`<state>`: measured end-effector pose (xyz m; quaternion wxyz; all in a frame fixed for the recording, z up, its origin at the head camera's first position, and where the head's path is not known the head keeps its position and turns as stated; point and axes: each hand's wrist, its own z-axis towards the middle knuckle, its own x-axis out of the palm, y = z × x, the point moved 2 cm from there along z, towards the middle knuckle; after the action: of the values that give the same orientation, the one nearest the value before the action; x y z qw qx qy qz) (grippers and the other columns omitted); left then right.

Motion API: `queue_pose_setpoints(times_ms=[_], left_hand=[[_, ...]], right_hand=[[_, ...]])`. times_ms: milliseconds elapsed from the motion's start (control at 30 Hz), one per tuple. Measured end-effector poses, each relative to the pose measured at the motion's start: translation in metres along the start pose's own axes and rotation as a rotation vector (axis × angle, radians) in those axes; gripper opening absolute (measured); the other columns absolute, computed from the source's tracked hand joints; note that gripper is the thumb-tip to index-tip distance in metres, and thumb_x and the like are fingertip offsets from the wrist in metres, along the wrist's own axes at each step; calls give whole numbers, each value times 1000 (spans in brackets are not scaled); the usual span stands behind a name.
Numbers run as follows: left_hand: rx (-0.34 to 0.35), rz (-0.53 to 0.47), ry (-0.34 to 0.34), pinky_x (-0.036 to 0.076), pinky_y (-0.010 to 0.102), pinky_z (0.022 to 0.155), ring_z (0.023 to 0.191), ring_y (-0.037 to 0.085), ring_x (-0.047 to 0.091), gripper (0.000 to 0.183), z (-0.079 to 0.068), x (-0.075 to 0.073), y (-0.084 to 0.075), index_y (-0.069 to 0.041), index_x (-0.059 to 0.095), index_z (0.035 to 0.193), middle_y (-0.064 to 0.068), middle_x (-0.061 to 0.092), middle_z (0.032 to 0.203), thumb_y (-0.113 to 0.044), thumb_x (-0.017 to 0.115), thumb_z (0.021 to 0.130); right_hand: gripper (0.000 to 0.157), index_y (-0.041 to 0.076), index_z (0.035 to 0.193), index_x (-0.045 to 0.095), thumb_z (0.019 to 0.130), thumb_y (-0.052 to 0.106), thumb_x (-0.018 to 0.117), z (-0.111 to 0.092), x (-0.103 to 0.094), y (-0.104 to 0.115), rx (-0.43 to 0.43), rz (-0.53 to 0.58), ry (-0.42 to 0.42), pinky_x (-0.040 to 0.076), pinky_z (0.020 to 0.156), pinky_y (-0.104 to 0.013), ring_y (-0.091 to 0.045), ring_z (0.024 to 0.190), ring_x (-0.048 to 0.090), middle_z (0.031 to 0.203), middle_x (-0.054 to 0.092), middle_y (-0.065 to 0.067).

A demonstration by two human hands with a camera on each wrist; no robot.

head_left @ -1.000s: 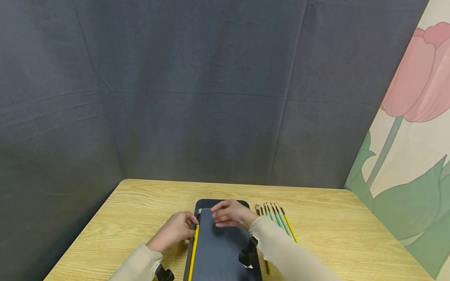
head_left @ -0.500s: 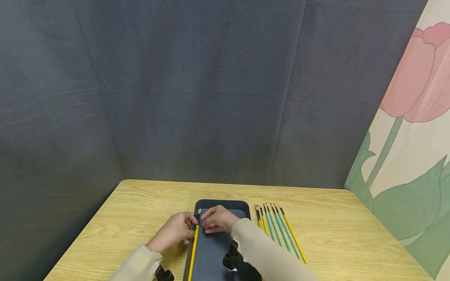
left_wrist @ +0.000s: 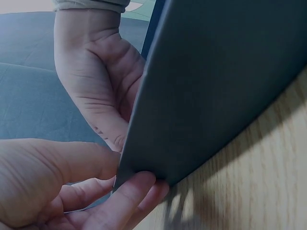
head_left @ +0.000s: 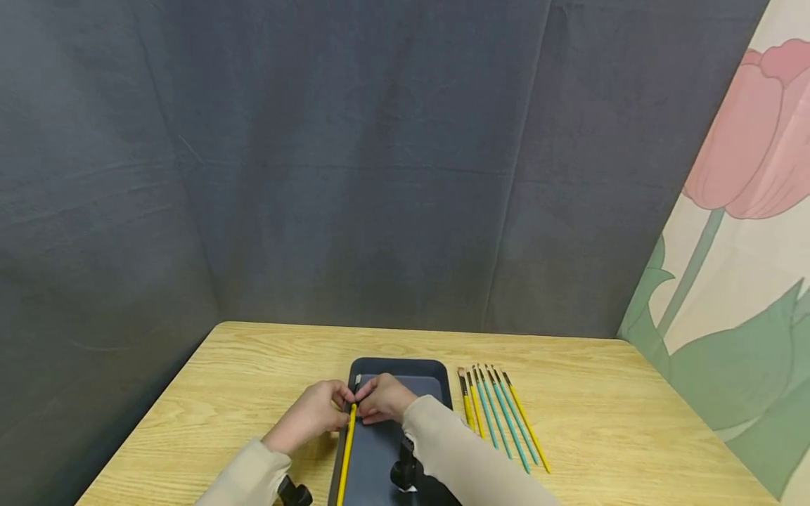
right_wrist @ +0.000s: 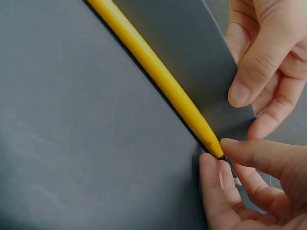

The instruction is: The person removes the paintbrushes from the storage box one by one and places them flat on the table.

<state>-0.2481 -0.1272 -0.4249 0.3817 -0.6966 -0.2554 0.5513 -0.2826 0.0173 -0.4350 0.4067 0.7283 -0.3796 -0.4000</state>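
Note:
A yellow-handled paintbrush (head_left: pixel 346 457) lies lengthwise along the left inner side of a dark grey tray (head_left: pixel 401 365), its bristle end pointing to the far side. With thumb and fingertips my right hand (right_wrist: pixel 256 184) pinches the brush where the yellow handle meets the dark ferrule. My left hand (head_left: pixel 313 414) grips the tray's left wall beside it. In the left wrist view, the thumb (left_wrist: pixel 93 160) is at the rim and fingertips press the outer face of the wall; part of my right hand (left_wrist: pixel 93 72) shows behind that wall.
Several paintbrushes with yellow and teal handles (head_left: pixel 506 414) lie fanned out on the wooden table (head_left: pixel 272 351), right of the tray. A dark cloth (head_left: pixel 354 169) hangs behind the table, and a tulip-patterned curtain (head_left: pixel 740 147) hangs at the right.
My right hand has moved left across the tray to the brush and now pinches it, uncovering more of the brushes at right. My left hand stays at the tray's left wall.

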Motion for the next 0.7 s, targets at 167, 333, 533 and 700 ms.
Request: queue_pose_setpoints(times_ms=[167,333,533,700], left_hand=[[-4,3,-4,50,28,55,61,15,56,31,-1,-1,-2,0,62,100,11,59,88,6,66,70],[-8,12,-4,49,28,55,62,15,57,31,-1,-2,-3,-1,62,101,10,60,89,5,67,71],[-9,4,1,49,28,54,61,15,56,30,-1,-1,-2,-1,63,101,8,59,86,4,68,72],[-2,0,6,49,28,54,61,15,56,29,-2,-1,-3,-2,63,100,8,60,86,4,68,73]], right_hand=[[19,-4,90,66,74,-16,67,1,3,1,-6,-34,-19,60,67,-36,-13,58,61,70,62,-10],[17,0,83,65,74,-14,71,1,5,5,-5,-64,-36,59,60,-29,-11,56,61,64,60,-4],[19,1,81,63,73,-13,73,1,8,5,-16,-99,-69,59,59,-31,-11,53,57,60,56,-3],[19,1,80,63,71,-11,74,1,9,4,-23,-125,-90,59,60,-34,-13,53,57,62,55,-4]])
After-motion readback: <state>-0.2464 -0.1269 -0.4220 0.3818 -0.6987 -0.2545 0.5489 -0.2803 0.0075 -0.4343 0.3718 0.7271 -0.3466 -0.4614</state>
